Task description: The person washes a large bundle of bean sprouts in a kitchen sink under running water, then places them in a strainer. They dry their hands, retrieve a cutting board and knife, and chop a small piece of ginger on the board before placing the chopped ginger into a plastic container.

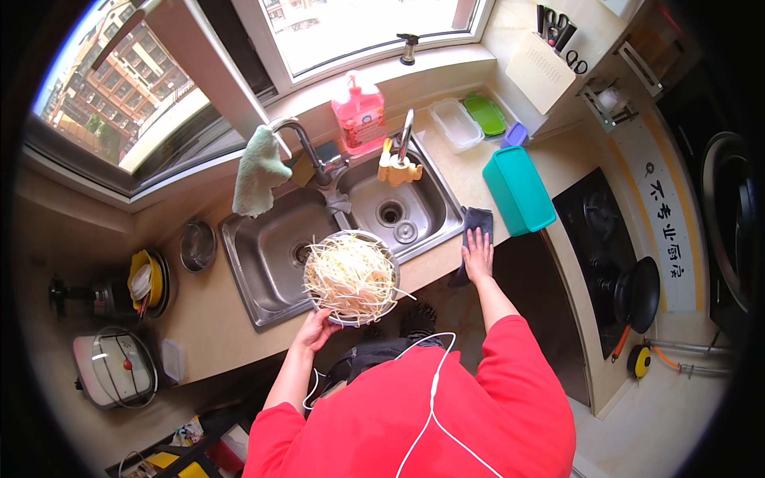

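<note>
My left hand (318, 330) grips the near-left rim of a metal bowl (394, 263) heaped with bean sprouts (351, 276). The bowl is over the front edge of the double-basin steel sink (269, 239), and a few sprouts hang over its rim. My right hand (478, 254) lies flat, fingers apart, on a dark cloth (480, 218) that hangs over the counter edge right of the sink. A teal plastic container (523, 188) stands just beyond that hand. Whether the bowl rests on the sink edge is hidden.
A pale green towel (258, 173) hangs on the left faucet (305, 140). Behind the sink stands a pink pump bottle (360, 116). Clear and green plastic pieces lie at the back right. A small metal bowl (198, 245) sits left; a black wok (639, 293) sits right, by the cooktop (591, 239).
</note>
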The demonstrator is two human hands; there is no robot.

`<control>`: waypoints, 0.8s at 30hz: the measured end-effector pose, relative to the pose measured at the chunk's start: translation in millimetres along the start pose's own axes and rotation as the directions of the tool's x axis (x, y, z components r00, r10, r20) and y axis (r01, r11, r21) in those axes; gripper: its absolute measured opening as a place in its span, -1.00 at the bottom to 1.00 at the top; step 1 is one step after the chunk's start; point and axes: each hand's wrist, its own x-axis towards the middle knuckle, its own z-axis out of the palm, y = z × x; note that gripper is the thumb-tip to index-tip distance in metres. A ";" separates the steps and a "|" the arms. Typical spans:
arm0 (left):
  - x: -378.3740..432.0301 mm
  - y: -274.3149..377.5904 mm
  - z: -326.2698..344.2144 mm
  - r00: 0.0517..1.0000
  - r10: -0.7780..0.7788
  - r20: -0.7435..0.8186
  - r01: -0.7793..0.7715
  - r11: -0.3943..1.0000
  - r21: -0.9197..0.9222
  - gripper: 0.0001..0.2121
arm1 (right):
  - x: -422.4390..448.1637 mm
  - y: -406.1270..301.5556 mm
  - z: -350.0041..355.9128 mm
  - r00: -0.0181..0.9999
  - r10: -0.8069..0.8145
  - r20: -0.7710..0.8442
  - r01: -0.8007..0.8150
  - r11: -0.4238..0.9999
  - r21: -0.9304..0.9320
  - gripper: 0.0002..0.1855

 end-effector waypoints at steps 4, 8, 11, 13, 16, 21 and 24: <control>39.1 -4.9 56.6 0.995 -0.098 0.030 0.096 0.993 0.069 -0.68 | 24.6 51.1 -6.5 1.000 -0.017 -0.009 0.017 1.000 0.008 -0.42; 76.4 -16.1 102.2 0.989 -0.148 0.027 0.143 0.981 0.135 -0.67 | 49.8 77.3 -17.3 0.997 -0.077 -0.002 0.077 0.997 0.014 -0.43; 104.4 -25.4 140.4 0.987 -0.156 0.044 0.148 0.977 0.154 -0.66 | 75.5 93.7 -18.0 0.997 0.018 -0.076 -0.016 0.999 0.029 -0.43; 120.2 -30.8 166.1 0.986 -0.160 0.037 0.152 0.975 0.160 -0.65 | 89.2 105.6 -23.8 0.997 0.030 -0.069 -0.028 0.999 0.033 -0.43; 147.1 -38.6 202.7 0.987 -0.159 0.027 0.154 0.981 0.120 -0.64 | 101.1 127.2 -32.2 0.997 -0.011 -0.080 0.015 0.999 0.048 -0.44; 207.0 -44.1 237.6 0.984 -0.152 0.091 0.138 0.980 0.141 -0.63 | 77.9 149.7 -37.6 0.987 -0.121 -0.107 0.135 0.980 0.146 -0.48; 241.6 -49.0 255.1 0.988 -0.114 0.101 0.103 0.988 0.114 -0.60 | 53.5 158.1 -29.2 0.973 -0.113 -0.202 0.169 0.942 0.288 -0.51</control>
